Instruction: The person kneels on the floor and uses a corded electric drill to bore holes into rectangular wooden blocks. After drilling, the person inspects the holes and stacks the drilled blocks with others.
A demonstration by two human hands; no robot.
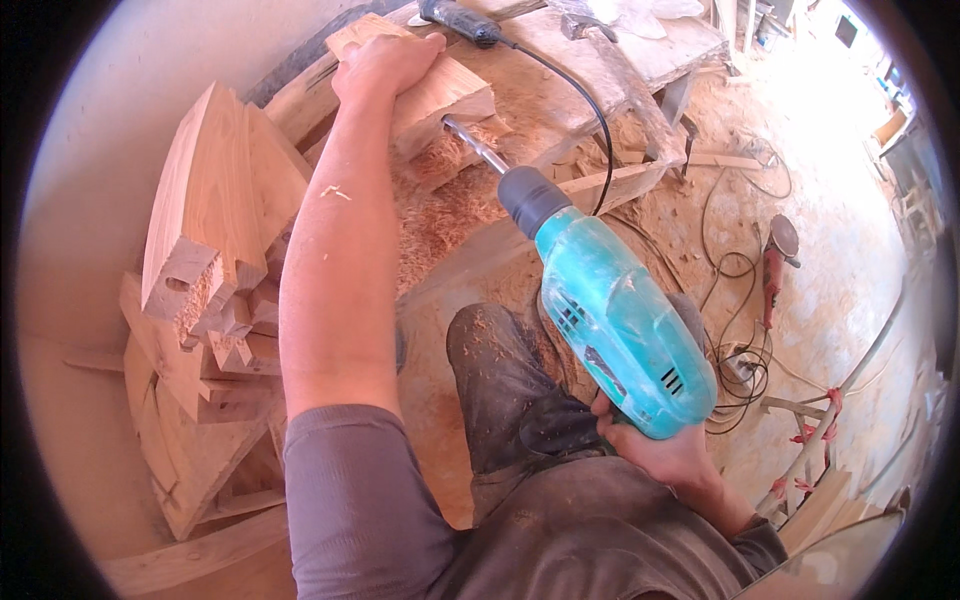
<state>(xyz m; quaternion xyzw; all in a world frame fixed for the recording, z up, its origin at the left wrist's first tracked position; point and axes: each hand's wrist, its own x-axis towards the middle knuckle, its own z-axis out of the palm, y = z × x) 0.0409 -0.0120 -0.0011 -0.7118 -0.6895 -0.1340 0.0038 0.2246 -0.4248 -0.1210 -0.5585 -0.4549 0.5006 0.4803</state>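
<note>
While wood point(455, 90) tops the bench point(535, 95), the glaring floor point(840, 190) seems dusty.

Unable to see most fingers of right hand point(668, 457) at 4 o'clock, hidden behind drill point(630, 325). Noted grey tool point(462, 20) at 12 o'clock, cut off by top edge; clutter point(925, 185) at 3 o'clock, too blurred to identify.

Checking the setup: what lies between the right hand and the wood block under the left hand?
The head view shows the teal drill, held in the right hand, its metal bit pointing at the wood block.
</note>
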